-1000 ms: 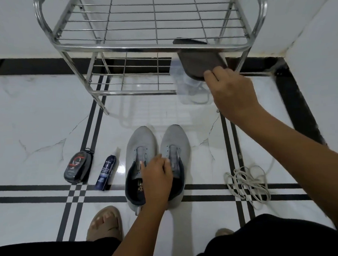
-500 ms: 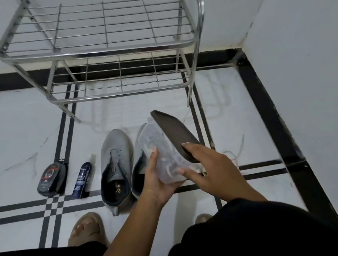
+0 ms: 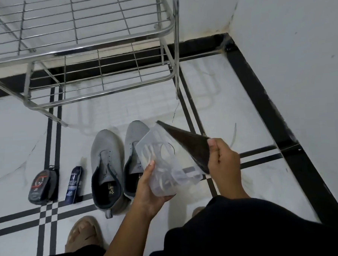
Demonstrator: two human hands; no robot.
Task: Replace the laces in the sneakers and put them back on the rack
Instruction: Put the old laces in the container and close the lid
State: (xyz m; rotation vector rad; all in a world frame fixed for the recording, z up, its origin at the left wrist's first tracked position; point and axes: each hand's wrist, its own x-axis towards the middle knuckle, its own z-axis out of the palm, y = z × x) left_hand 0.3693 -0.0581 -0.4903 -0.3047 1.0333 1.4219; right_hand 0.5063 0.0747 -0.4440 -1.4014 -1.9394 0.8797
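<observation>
Two hands on one clear plastic box (image 3: 166,163), held in the air just right of the grey sneakers (image 3: 107,166) and partly over the right one. Left hand (image 3: 148,189) cups the box from below, fingers curled up its near side, one fingertip on the front wall. Right hand (image 3: 222,160) pinches the dark lid (image 3: 188,144) at its near corner, thumb and fingers pressed together on the edge; lid is tilted up, apparently hinged open along the box's right side. Pale coiled stuff inside, likely the new laces; too blurred to be sure.

Step in hand looks like opening the box to get laces out. To do it well: keep the left grip firm under the base and level so nothing spills, swing the lid fully clear, then reach in with the right.

Both sneakers stand side by side on the floor, toes toward the rack (image 3: 81,44), eyelets bare, not yet laced. Left of the sneakers: a small spray bottle (image 3: 74,185), then a shoe polish sponge (image 3: 43,186). A pale cord (image 3: 234,132) lies on the floor right of the sneakers, mostly hidden.
</observation>
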